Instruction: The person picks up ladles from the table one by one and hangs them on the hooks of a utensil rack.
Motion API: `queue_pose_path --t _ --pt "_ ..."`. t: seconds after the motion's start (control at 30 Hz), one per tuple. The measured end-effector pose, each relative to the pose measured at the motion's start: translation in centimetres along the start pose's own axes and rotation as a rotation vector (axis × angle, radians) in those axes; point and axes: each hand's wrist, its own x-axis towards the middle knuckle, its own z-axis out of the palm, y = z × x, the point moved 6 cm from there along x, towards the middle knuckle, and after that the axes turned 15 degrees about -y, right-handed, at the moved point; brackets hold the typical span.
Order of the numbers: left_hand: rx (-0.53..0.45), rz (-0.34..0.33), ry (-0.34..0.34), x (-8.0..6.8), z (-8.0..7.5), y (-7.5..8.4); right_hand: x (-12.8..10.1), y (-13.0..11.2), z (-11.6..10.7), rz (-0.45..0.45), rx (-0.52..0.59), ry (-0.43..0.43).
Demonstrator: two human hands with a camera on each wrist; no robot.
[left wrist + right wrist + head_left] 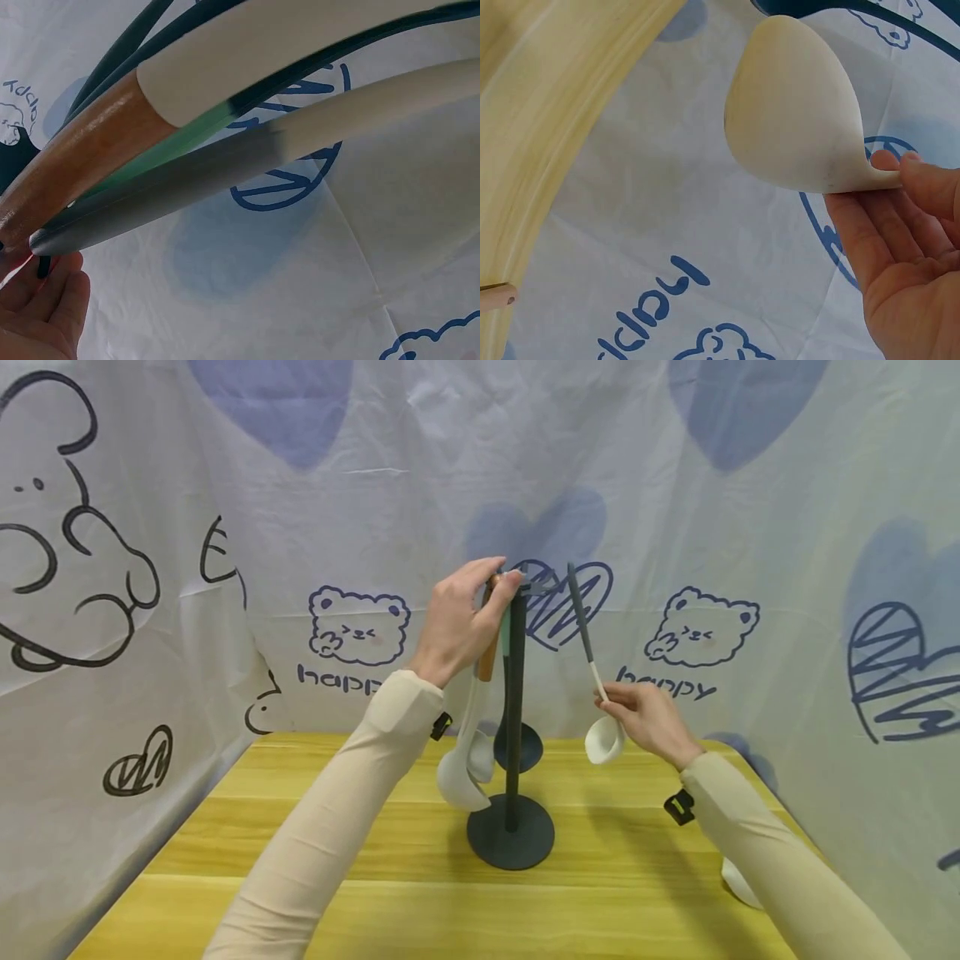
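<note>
My right hand pinches a white ladle at the neck just above its bowl. The ladle's dark grey handle points up, and it is held to the right of a black utensil stand. At the stand's top, the thumb and fingers of my left hand grip the end of a wooden handle, which belongs to a hanging white ladle. Close beside it hang a smaller white ladle and a dark ladle. A grey handle lies nearest the left wrist camera.
The stand's round black base rests on a yellow wood-grain table. Partly behind my right sleeve is a white object on the table's right side. A printed white cloth hangs behind and at both sides.
</note>
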Motion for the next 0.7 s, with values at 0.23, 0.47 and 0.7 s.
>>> queue_pose_path --t 0.23,0.47,0.7 --pt "0.027 -0.027 -0.026 0.3 0.2 -0.2 0.7 -0.1 0.2 0.012 0.045 -0.042" --pt "0.021 -0.026 -0.012 0.6 0.4 -0.1 1.0 -0.2 -0.1 0.018 0.053 -0.044" --pt "0.022 -0.041 -0.003 0.5 0.3 -0.2 1.5 -0.3 -0.5 0.033 0.068 -0.064"
